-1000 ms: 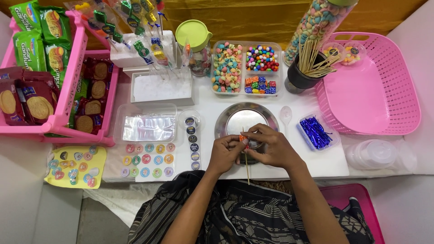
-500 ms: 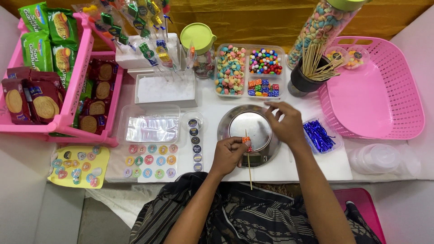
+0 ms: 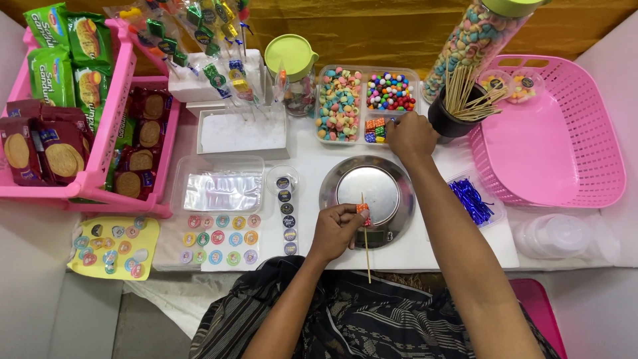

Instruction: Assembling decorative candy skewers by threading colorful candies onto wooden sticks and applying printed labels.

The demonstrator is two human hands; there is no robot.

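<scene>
My left hand (image 3: 337, 230) grips a thin wooden skewer (image 3: 365, 251) with an orange candy piece (image 3: 362, 209) threaded near its top, held over the near rim of a round steel plate (image 3: 367, 191). My right hand (image 3: 411, 135) reaches forward into the clear tray compartment of small square candies (image 3: 375, 129), fingers curled down on them. Whether it has picked one up is hidden. Beside that compartment are round coloured candies (image 3: 390, 92) and pastel marshmallow rings (image 3: 339, 105).
A black cup of skewers (image 3: 458, 106) and a tall jar of rings (image 3: 465, 40) stand right of my hand. A pink basket (image 3: 551, 133), blue twist ties (image 3: 469, 199), sticker sheets (image 3: 219, 231), plastic bags (image 3: 222, 191), a green-lidded jar (image 3: 292, 66) and pink biscuit racks (image 3: 100, 133) surround the plate.
My right hand left the skewer and moved forward from above the plate to the candy tray. My left hand keeps holding the skewer in place.
</scene>
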